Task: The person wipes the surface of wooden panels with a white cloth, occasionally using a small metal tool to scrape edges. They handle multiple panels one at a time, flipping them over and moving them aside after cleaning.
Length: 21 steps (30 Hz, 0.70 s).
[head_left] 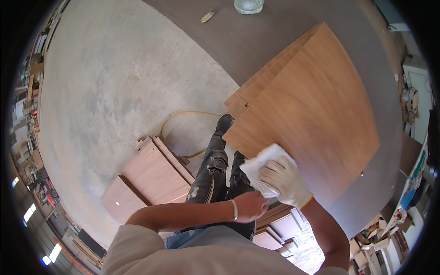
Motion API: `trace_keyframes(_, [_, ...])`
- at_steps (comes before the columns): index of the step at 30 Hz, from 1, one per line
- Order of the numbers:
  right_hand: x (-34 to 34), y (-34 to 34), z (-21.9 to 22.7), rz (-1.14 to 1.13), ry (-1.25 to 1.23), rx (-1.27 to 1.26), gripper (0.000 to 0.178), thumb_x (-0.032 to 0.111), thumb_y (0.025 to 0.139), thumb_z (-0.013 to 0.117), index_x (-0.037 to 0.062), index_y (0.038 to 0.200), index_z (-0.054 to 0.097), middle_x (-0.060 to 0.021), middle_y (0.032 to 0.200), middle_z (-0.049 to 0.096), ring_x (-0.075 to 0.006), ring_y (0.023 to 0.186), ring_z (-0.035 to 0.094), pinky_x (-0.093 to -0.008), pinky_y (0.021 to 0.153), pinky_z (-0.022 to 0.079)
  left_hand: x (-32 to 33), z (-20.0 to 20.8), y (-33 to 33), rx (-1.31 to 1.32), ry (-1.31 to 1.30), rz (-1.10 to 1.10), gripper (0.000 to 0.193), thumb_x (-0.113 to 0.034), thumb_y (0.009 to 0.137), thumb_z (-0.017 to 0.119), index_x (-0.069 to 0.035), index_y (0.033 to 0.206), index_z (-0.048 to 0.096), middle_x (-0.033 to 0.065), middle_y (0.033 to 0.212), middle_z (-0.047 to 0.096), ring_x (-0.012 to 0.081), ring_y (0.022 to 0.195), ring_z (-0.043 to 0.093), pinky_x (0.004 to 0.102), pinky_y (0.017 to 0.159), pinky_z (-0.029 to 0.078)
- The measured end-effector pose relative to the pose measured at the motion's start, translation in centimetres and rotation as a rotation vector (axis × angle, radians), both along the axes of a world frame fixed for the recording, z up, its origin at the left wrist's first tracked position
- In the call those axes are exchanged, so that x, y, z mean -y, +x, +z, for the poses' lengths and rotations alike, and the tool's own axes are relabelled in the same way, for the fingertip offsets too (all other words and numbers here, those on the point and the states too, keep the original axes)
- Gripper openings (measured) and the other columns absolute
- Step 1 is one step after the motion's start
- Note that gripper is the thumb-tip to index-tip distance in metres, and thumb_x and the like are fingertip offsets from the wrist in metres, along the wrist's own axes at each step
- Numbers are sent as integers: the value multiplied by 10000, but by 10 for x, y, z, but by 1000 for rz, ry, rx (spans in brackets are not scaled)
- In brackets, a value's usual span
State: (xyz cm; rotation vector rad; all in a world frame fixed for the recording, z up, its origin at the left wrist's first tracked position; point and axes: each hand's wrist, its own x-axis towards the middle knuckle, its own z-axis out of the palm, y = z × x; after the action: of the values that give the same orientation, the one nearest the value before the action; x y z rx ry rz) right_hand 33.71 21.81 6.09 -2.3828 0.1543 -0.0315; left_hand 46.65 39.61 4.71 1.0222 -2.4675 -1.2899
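Observation:
A white folded cloth [264,166] is under my right hand [283,179], which wears a pale work glove and has its fingers wrapped over it. The cloth is at the near corner of a large reddish-brown wood panel [316,105], the top one of a fanned stack. My bare left hand [251,207], with a band at the wrist, is curled close beside the cloth's lower edge. Its fingertips are partly hidden and slightly blurred; whether they pinch the cloth's edge cannot be made out.
The stack lies on a grey-brown table [201,41]. A brush [207,17] and a clear container [249,5] are at its far side. More panels [158,172] lean low on the left, near a yellow hose [181,113] on the concrete floor [114,82].

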Motion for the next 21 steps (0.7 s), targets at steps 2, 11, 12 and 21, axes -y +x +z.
trace_keyframes(2, [-11, -11, 2, -79, -26, -59, 334, 147, 786, 704, 100, 1113, 752, -36, 1217, 710, -227, 1209, 612, -419, 1037, 467, 24, 37, 38, -147, 151, -29, 331, -176, 877, 641, -43, 1172, 713, 95, 825, 637, 286, 747, 650, 423, 733, 539])
trace_keyframes(11, [-57, 119, -18, -413, 71, -109, 451, 173, 884, 629, 123, 1332, 651, -87, 1375, 631, -305, 1302, 572, -456, 1131, 423, 266, -24, 95, 106, -430, 312, 520, -87, 909, 655, -73, 1421, 564, 151, 1532, 514, 336, 1461, 435, 482, 1204, 371])
trace_keyframes(12, [-66, 112, -33, -566, -28, 107, 450, 185, 887, 627, 118, 1331, 653, -93, 1395, 620, -305, 1305, 569, -457, 1149, 410, 280, -31, 89, 181, -495, 206, 550, -112, 943, 623, -72, 1481, 519, 135, 1618, 430, 317, 1536, 338, 491, 1263, 289])
trace_keyframes(21, [-184, -184, -35, -923, -154, -778, 662, 479, 976, 586, 154, 1542, 479, -32, 1594, 482, -200, 1542, 340, -422, 1323, 136, 284, -44, 75, 313, -579, 60, 565, -203, 1029, 487, -59, 1570, 411, 116, 1693, 308, 299, 1592, 213, 528, 1302, 162])
